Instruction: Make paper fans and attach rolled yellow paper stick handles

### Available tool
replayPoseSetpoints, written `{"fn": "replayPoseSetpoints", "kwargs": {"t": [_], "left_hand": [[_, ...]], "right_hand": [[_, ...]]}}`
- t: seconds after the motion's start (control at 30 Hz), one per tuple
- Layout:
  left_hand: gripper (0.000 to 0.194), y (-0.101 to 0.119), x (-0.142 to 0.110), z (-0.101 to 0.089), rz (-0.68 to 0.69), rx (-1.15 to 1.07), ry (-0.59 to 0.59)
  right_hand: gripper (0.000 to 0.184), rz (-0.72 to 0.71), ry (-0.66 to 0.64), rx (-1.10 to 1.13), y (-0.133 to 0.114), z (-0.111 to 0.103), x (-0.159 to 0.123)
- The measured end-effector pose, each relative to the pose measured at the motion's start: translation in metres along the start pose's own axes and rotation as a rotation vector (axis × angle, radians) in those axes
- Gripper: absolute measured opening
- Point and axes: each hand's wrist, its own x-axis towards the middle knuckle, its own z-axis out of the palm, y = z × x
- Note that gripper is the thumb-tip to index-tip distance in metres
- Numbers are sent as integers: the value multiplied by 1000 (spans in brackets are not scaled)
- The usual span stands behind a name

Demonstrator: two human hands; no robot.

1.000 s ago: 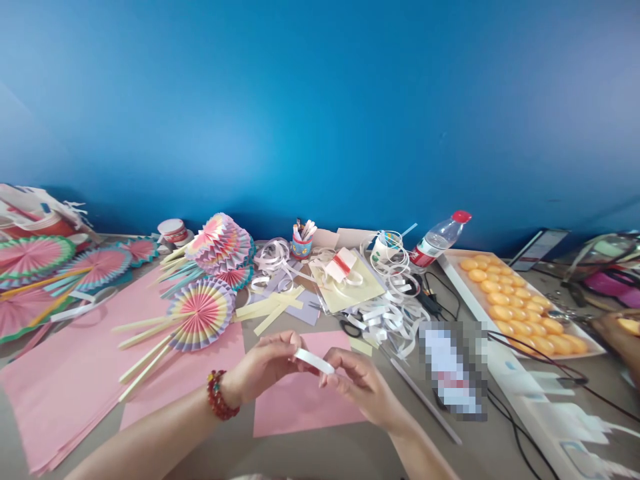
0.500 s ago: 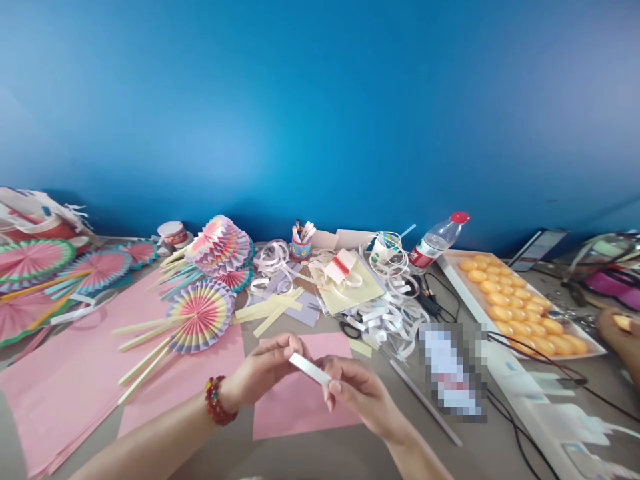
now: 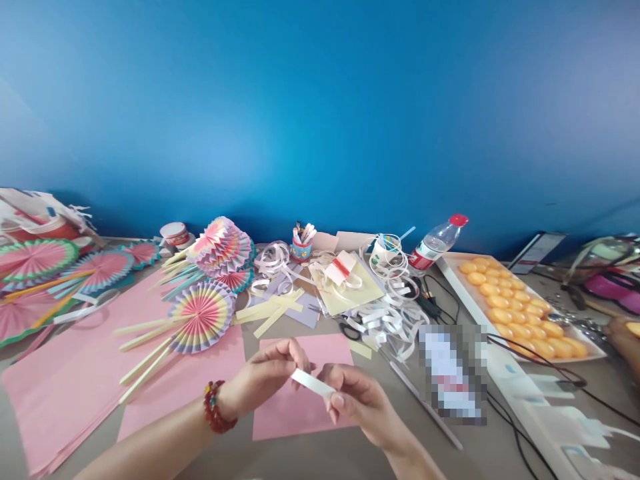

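Observation:
Both hands pinch a short white paper strip (image 3: 313,383) between them, above a pink paper sheet (image 3: 300,410) on the grey table. My left hand (image 3: 265,377), with a red bead bracelet at the wrist, grips the strip's left end with thumb and forefinger. My right hand (image 3: 357,399) holds the right end, fingers curled. A round rainbow paper fan (image 3: 201,315) with pale sticks lies just beyond the left hand.
More paper fans (image 3: 223,243) and pink sheets (image 3: 65,380) cover the left side. Curled white strips (image 3: 387,313), black scissors (image 3: 350,328), a pen cup (image 3: 301,247), a water bottle (image 3: 435,241) and an orange-dotted tray (image 3: 520,303) lie beyond. Another person's hand (image 3: 625,333) is at the right edge. Cables run at the right.
Both hands have sunk slightly toward me with the strip still pinched between them; its tilt shifted a little. The other person's hand at the right edge moved slightly.

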Motion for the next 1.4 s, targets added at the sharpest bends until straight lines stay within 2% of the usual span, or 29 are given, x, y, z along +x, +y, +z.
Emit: {"fn": "replayPoseSetpoints", "kwargs": {"t": [0.07, 0.13, 0.2, 0.3, 0.37, 0.5, 0.57, 0.63, 0.77, 0.8, 0.87, 1.0, 1.1, 1.23, 1.4], "left_hand": [[29, 6, -1, 1, -37, 188, -27], [30, 8, -2, 3, -65, 283, -49], [30, 4, -1, 5, -50, 184, -43], [34, -1, 0, 8, 49, -105, 13], [34, 0, 1, 7, 84, -143, 13], [26, 13, -2, 1, 34, 222, -39], [23, 15, -5, 0, -14, 322, -39], [26, 11, -5, 1, -24, 221, -55], [34, 2, -3, 7, 114, -133, -47], [33, 2, -3, 7, 130, -144, -38], [29, 5, -3, 4, 111, -28, -38], [25, 10, -8, -3, -6, 238, -56], [27, 4, -9, -2, -32, 139, -46], [27, -4, -3, 2, 72, -112, 0], [20, -1, 1, -2, 34, -34, 23]], "right_hand": [[40, 29, 30, -58, 3, 1, 0], [41, 15, 63, -112, 4, 3, 0], [43, -22, 78, -101, 4, 4, 1], [38, -62, 57, -90, -1, 5, 2], [36, -55, 26, -97, -4, 5, 2], [36, 22, 51, -122, -2, 5, 2], [37, 19, 85, -173, 0, 6, 2], [39, -39, 81, -146, 2, 6, 3], [34, -120, 3, -26, 0, 7, 3], [33, -117, -3, -31, -2, 6, 3], [33, -87, 28, -65, -3, 5, 2], [34, -3, 94, -151, -1, 2, 0], [35, -44, 80, -158, 3, 2, 0], [34, -56, 72, -90, 5, 3, 2], [31, 20, 74, -30, 3, 4, 1]]}}
